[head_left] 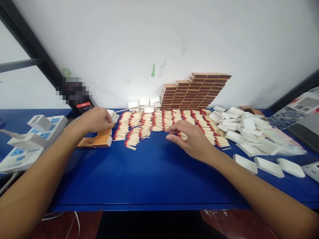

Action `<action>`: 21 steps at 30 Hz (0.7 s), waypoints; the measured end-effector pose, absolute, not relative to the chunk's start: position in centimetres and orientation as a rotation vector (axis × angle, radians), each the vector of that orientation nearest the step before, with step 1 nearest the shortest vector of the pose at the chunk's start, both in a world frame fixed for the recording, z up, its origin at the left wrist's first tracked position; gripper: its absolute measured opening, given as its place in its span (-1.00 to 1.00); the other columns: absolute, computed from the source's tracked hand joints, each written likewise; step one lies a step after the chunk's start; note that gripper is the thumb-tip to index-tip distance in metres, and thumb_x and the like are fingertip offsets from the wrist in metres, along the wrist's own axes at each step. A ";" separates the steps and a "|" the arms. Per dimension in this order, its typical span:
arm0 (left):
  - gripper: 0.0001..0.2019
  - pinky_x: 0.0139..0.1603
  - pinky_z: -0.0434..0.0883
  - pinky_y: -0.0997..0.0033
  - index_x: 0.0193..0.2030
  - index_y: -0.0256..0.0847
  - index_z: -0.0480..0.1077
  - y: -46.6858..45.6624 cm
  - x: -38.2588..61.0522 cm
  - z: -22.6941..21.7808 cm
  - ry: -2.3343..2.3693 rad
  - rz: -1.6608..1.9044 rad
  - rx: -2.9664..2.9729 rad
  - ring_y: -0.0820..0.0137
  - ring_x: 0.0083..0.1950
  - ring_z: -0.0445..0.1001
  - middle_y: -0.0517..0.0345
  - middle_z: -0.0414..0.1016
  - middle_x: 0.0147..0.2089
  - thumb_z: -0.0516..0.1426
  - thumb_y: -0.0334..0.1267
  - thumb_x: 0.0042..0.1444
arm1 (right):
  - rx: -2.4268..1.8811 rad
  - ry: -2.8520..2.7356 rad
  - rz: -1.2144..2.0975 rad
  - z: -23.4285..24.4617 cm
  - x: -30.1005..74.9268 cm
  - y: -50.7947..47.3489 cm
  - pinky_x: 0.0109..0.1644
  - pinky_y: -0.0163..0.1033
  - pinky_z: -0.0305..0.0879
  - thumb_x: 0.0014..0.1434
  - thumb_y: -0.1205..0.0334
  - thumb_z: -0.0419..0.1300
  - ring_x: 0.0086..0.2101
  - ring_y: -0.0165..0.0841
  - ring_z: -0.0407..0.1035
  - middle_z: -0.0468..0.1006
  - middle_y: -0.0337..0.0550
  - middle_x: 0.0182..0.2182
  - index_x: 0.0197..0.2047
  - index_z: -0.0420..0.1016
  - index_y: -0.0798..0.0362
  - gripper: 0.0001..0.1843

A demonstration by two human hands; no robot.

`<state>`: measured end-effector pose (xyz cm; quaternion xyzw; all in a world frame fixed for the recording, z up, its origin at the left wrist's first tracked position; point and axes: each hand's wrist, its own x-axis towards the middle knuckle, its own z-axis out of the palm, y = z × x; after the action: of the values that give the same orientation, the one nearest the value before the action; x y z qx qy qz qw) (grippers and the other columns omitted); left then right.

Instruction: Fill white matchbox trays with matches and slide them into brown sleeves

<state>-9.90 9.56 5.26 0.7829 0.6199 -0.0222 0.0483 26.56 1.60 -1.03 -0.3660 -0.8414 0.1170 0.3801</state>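
Observation:
My left hand [96, 120] rests curled on top of a small stack of brown matchboxes [99, 140] at the left of the blue table [149, 172], its fingertips pinched on a white inner tray [113, 116]. My right hand [190, 137] hovers palm down over the front edge of a wide spread of red-tipped matches [159, 121], with fingers bent and slightly apart and nothing visibly held. The matches lie in rough bundles across the middle of the table.
A stepped stack of brown matchbox sleeves [194, 91] stands against the white wall. White inner trays [244, 129] are heaped at the right, more [146, 104] lie behind the matches. A power strip with chargers [30, 139] and a phone [83, 105] lie at the left.

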 end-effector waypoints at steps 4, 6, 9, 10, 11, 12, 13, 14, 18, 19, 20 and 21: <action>-0.69 -0.32 0.23 0.30 -0.35 -0.21 0.63 9.6 -10.4 5.7 1.919 -0.039 2.409 0.25 -0.38 0.45 0.00 0.60 -0.39 0.20 -0.01 0.04 | -0.948 -2.152 0.317 -0.8 26.6 1.5 -0.07 -0.09 0.41 0.41 -0.04 0.23 -0.19 -0.23 0.48 0.62 -0.11 -0.23 -0.12 0.54 -0.04 -0.75; -0.67 -0.31 0.24 0.28 -0.31 -0.21 0.63 9.4 -10.6 6.1 1.947 0.032 2.437 0.24 -0.37 0.45 0.00 0.59 -0.39 0.19 0.00 0.04 | -0.958 -2.149 0.316 -0.7 26.6 1.5 -0.06 -0.09 0.41 0.41 -0.04 0.23 -0.19 -0.23 0.48 0.62 -0.11 -0.23 -0.13 0.54 -0.03 -0.75; -0.67 -0.29 0.27 0.25 -0.33 -0.20 0.60 8.6 -10.4 6.7 1.965 0.170 2.496 0.24 -0.37 0.45 0.03 0.55 -0.41 0.16 0.01 0.07 | -0.973 -2.138 0.306 -0.6 26.6 1.5 -0.08 -0.10 0.41 0.41 -0.02 0.24 -0.21 -0.24 0.49 0.62 -0.11 -0.24 -0.13 0.55 -0.03 -0.76; -0.69 -0.26 0.30 0.23 -0.33 -0.19 0.60 8.2 -10.0 6.9 1.959 0.218 2.515 0.23 -0.34 0.46 0.04 0.55 -0.39 0.15 0.00 0.08 | -0.975 -2.136 0.302 -0.6 26.6 1.5 -0.09 -0.10 0.41 0.41 -0.02 0.24 -0.21 -0.24 0.49 0.62 -0.11 -0.25 -0.13 0.55 -0.03 -0.76; -0.70 -0.19 0.35 0.22 -0.33 -0.17 0.59 7.6 -9.5 7.0 1.941 0.287 2.538 0.23 -0.29 0.49 0.04 0.58 -0.33 0.16 -0.01 0.09 | -0.976 -2.134 0.296 -0.6 26.5 1.5 -0.10 -0.11 0.41 0.41 -0.01 0.24 -0.22 -0.24 0.49 0.62 -0.12 -0.26 -0.14 0.55 -0.03 -0.77; -0.73 -0.11 0.38 0.21 -0.38 -0.16 0.57 7.0 -8.8 7.0 1.871 0.419 2.592 0.22 -0.22 0.52 0.04 0.61 -0.25 0.16 -0.02 0.10 | -0.978 -2.137 0.290 -0.6 26.5 1.5 -0.10 -0.11 0.40 0.41 0.00 0.24 -0.23 -0.25 0.49 0.62 -0.13 -0.27 -0.14 0.55 -0.03 -0.78; -0.73 0.03 0.40 0.18 -0.41 -0.15 0.56 6.3 -8.0 7.0 1.729 0.556 2.681 0.19 -0.09 0.54 0.03 0.63 -0.11 0.16 -0.04 0.13 | -0.979 -2.144 0.283 -0.6 26.5 1.5 -0.10 -0.11 0.40 0.42 0.03 0.23 -0.23 -0.25 0.49 0.62 -0.14 -0.27 -0.15 0.55 -0.03 -0.79; -0.73 0.18 0.38 0.13 -0.45 -0.15 0.54 5.4 -7.0 6.8 1.595 0.709 2.740 0.15 0.07 0.52 0.05 0.62 0.06 0.15 -0.08 0.16 | -0.977 -2.155 0.278 -0.7 26.4 1.4 -0.10 -0.12 0.39 0.43 0.06 0.22 -0.23 -0.26 0.48 0.61 -0.14 -0.28 -0.16 0.55 -0.03 -0.81; -0.86 0.20 0.43 0.14 -0.44 -0.14 0.49 2.0 -2.5 5.1 1.096 0.815 2.719 0.19 0.16 0.52 0.09 0.63 0.07 0.17 -0.29 0.14 | -0.973 -2.195 0.280 -1.0 26.3 1.4 -0.13 -0.15 0.37 0.45 0.14 0.19 -0.24 -0.28 0.47 0.60 -0.15 -0.29 -0.17 0.55 -0.02 -0.84; -0.88 0.15 0.46 0.15 -0.41 -0.14 0.48 1.2 -1.5 4.4 1.018 0.782 2.713 0.21 0.09 0.55 0.10 0.65 -0.02 0.17 -0.32 0.14 | -0.975 -2.200 0.280 -1.0 26.3 1.4 -0.14 -0.15 0.37 0.45 0.15 0.19 -0.25 -0.28 0.46 0.60 -0.15 -0.29 -0.17 0.55 -0.02 -0.84; -0.90 0.09 0.48 0.16 -0.37 -0.13 0.47 0.6 -0.6 3.6 0.959 0.778 2.701 0.23 0.01 0.56 0.11 0.65 -0.10 0.16 -0.35 0.15 | -0.980 -2.203 0.280 -1.1 26.3 1.5 -0.15 -0.15 0.36 0.44 0.16 0.19 -0.26 -0.28 0.46 0.60 -0.15 -0.29 -0.18 0.55 -0.02 -0.84; -0.91 0.06 0.49 0.15 -0.34 -0.12 0.47 0.0 0.0 2.8 0.892 0.749 2.710 0.23 -0.05 0.56 0.10 0.64 -0.17 0.16 -0.36 0.16 | -0.984 -2.205 0.277 -1.1 26.3 1.5 -0.15 -0.15 0.36 0.44 0.17 0.18 -0.26 -0.28 0.46 0.60 -0.15 -0.30 -0.19 0.54 -0.02 -0.84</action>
<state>0.05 0.01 2.81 0.9145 0.3010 0.2528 0.0957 26.27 1.51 -1.08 -0.3796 -0.8505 0.1069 0.3480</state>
